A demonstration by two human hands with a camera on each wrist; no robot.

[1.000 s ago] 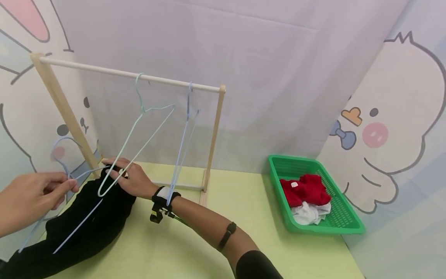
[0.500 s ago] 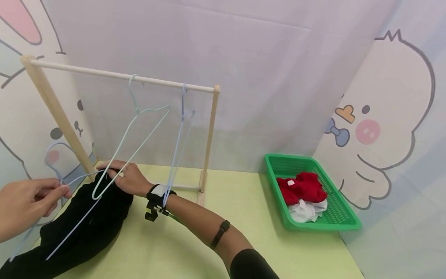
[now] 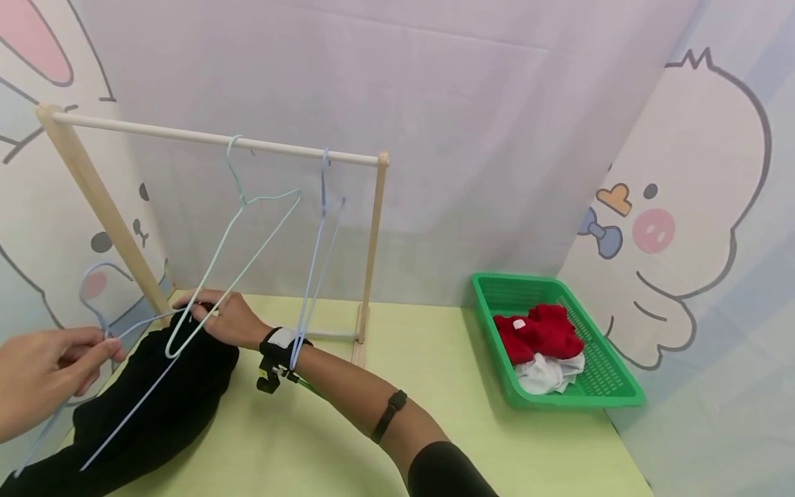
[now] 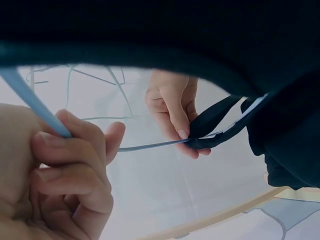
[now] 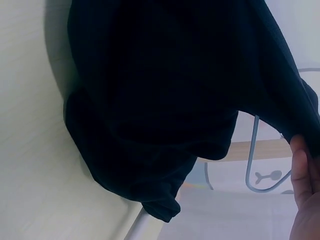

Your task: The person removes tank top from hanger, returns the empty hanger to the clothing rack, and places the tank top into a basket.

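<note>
My left hand (image 3: 59, 373) grips a light blue wire hanger (image 4: 37, 106) just below its hook, at the left of the head view. A black garment (image 3: 161, 414) hangs about the hanger, its lower end on the table, with the hanger's long bottom bar lying across the front of the cloth. At the hanger's far shoulder my right hand (image 3: 232, 321) pinches the garment's edge between thumb and fingers. In the left wrist view, the hanger's arm enters a fold of cloth at those fingertips. Dark fabric fills most of the right wrist view.
Behind the hands stands a wooden rack (image 3: 93, 186) with a mint hanger (image 3: 214, 259) and another blue hanger (image 3: 313, 262) on its rail. Both overlap my right hand or forearm in view. A green basket (image 3: 584, 400) at right holds red cloth (image 3: 553, 335) and white cloth (image 3: 546, 377).
The head view has shifted slightly, so rack and basket appear further left. My left hand has sunk a little with the hanger; both hands keep their holds.
</note>
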